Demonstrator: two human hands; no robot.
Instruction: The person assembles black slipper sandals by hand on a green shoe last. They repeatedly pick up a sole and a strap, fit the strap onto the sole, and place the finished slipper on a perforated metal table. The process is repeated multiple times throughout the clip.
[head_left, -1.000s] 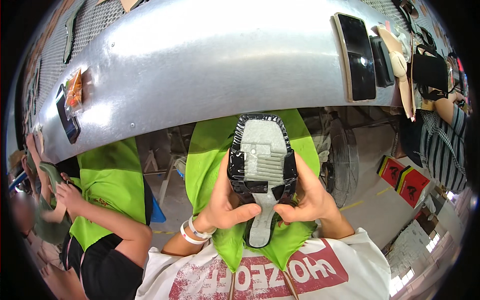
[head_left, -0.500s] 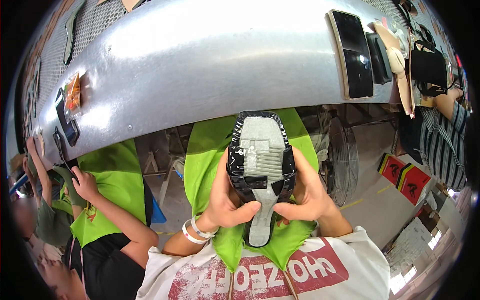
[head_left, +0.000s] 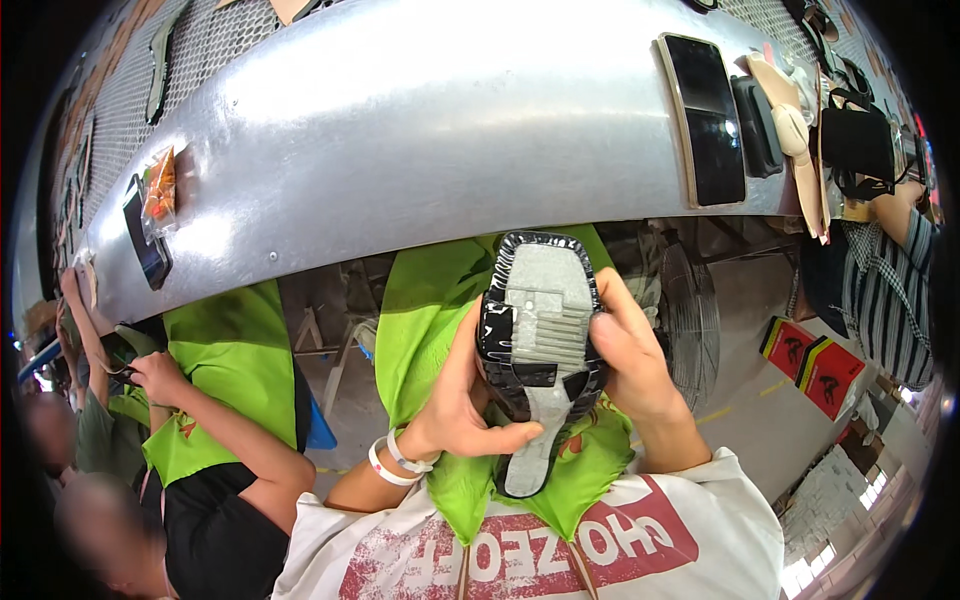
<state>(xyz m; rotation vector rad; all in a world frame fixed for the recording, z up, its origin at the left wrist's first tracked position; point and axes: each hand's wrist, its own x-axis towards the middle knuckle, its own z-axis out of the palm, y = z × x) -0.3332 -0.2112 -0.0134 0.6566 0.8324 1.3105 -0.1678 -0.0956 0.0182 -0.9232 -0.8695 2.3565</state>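
Both hands, left (head_left: 462, 405) and right (head_left: 628, 352), clasp the sole (head_left: 538, 345); its loose black edging could slip from their thumbs.

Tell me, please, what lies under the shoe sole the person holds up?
Under the shoe sole a bright green apron shows. Both hands, left hand and right hand, cover its sides.

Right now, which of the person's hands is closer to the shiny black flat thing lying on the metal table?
Right. The right hand grips the shoe sole's right edge, below the black slab. The left hand holds the sole's left side, farther away.
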